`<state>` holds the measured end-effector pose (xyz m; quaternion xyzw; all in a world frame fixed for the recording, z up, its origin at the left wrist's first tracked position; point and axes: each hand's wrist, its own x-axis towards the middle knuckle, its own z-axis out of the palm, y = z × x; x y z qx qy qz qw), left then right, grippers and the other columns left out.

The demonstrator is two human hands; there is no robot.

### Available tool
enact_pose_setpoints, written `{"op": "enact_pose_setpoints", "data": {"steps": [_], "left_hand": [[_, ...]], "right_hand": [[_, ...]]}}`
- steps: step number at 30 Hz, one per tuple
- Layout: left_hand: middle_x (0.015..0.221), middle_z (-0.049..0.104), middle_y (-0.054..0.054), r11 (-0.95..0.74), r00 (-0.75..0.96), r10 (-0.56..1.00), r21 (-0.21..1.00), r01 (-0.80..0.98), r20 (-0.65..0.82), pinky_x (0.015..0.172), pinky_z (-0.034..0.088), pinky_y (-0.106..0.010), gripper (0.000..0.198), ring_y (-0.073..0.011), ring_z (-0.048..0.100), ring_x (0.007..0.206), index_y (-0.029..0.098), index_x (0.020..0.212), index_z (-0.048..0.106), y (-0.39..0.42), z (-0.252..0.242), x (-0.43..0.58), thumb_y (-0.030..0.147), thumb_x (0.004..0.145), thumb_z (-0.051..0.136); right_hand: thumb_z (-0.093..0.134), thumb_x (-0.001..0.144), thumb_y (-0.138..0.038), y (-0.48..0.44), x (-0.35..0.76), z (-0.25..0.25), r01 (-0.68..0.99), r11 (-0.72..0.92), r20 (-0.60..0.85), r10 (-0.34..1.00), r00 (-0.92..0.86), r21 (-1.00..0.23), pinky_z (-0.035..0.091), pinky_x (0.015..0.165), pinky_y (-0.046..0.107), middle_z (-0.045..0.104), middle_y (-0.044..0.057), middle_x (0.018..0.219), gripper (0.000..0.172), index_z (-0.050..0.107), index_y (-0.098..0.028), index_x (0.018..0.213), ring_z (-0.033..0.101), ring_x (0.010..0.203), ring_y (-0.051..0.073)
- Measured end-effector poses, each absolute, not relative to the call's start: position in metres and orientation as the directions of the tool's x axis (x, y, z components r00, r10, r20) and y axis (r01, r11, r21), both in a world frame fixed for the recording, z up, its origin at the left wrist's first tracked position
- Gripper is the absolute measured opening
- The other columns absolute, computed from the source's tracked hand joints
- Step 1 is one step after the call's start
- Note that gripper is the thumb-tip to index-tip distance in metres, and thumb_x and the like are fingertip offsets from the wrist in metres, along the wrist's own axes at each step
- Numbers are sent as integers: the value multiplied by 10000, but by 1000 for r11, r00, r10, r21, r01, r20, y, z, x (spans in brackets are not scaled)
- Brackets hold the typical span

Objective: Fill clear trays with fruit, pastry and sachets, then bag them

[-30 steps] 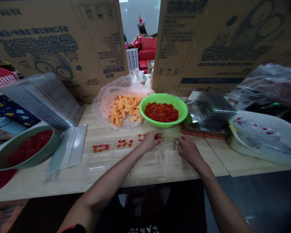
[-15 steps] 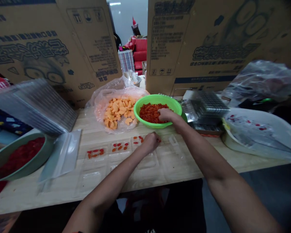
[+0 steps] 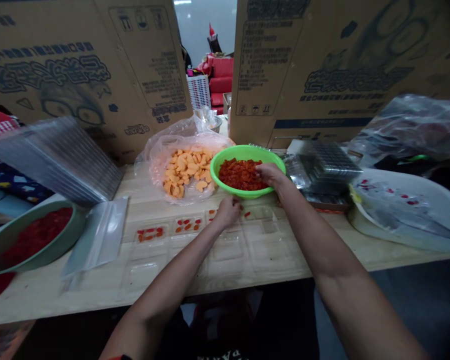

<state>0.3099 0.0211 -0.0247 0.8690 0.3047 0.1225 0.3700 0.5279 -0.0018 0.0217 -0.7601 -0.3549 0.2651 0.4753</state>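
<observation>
My right hand (image 3: 270, 175) reaches over the near right rim of a bright green bowl (image 3: 278, 159), its fingers curled at the small red-orange pieces (image 3: 238, 173) inside. What those fingers hold is hidden. My left hand (image 3: 228, 211) is just below the bowl, fingers bunched together over a clear plastic compartment tray (image 3: 228, 247); anything between the fingertips is too small to make out. To its right, a single red piece (image 3: 247, 214) lies in a tray compartment. On the left, compartments hold several red and orange pieces (image 3: 150, 234), partly hidden further right by my left hand.
A clear bag of orange pieces (image 3: 187, 167) lies left of the bowl. Further left are stacked clear trays (image 3: 75, 157) and a grey-green basin (image 3: 69, 232) of red pieces. Clear containers (image 3: 324, 162) and a white tub (image 3: 382, 230) stand right. Cardboard boxes (image 3: 142, 75) wall the back.
My left hand has moved up and slightly left, uncovering a red piece in the tray. My right hand has shifted right towards the bowl's rim. The view has moved slightly.
</observation>
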Motion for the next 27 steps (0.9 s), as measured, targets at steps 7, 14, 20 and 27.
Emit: {"op": "enact_pose_setpoints", "data": {"steps": [7,14,20,27], "left_hand": [[964,741,-71,-646,817,569,667,372,96,868,503,-303,206,-195,656,910,153,955,759,10,-36,316,114,853,585],[1088,669,-118,-736,840,524,571,363,142,866,500,-301,246,-210,634,968,153,1010,739,3,-40,309,115,873,538],[928,671,-113,-814,920,388,485,319,47,815,512,-302,199,-217,636,868,152,889,779,4,-34,304,178,856,585],[1004,723,-82,-707,851,523,582,403,47,854,501,-292,281,-205,653,916,175,1001,774,13,-21,302,123,830,558]], "right_hand": [[645,740,-340,-54,521,51,-45,-3,-29,805,593,-999,470,605,247,491,-22,656,253,421,-222,738,441,577,114],[726,707,-444,-127,467,23,-154,25,-48,888,456,-988,351,540,238,555,4,748,328,530,-201,805,423,580,104],[549,751,-295,-132,456,-15,531,-366,0,824,567,-764,332,604,270,540,9,650,111,501,-208,701,457,619,149],[505,770,-307,-128,463,-25,519,-324,-30,868,495,-791,356,578,250,584,1,667,134,566,-191,746,498,622,147]]}}
